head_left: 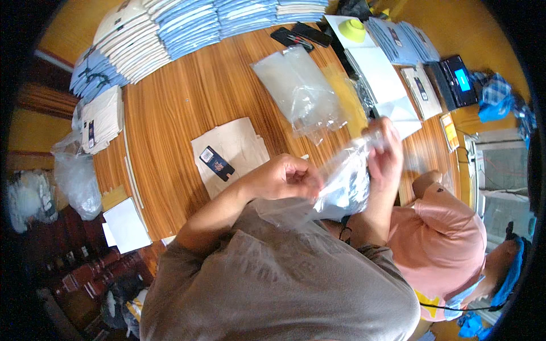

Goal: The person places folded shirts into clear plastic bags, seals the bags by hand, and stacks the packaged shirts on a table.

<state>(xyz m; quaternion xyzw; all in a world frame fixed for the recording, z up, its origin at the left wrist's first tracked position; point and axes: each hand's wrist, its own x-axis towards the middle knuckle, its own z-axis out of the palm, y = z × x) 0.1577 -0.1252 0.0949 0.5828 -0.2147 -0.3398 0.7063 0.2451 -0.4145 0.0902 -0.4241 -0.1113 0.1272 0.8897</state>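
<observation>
A clear plastic bag [348,184] is stretched out in front of my chest, wrinkled and shiny. My right hand [388,149] grips its upper right edge. At the bag's left side, the curled fingers of my left hand [296,177] pinch its edge. A folded beige garment [242,139] lies flat on the table just beyond my left forearm. On it rests a dark hang tag [216,163] with a white label. Farther back, a pile of clear plastic bags [298,88] lies on the wooden table [187,91].
Stacks of folded blue garments [187,28] and beige garments [133,51] line the far edge. Dark phones [311,34] lie near a white box [375,71] and a yellow-green bowl-shaped item [352,30]. A person in a pink shirt [438,238] is close on my right.
</observation>
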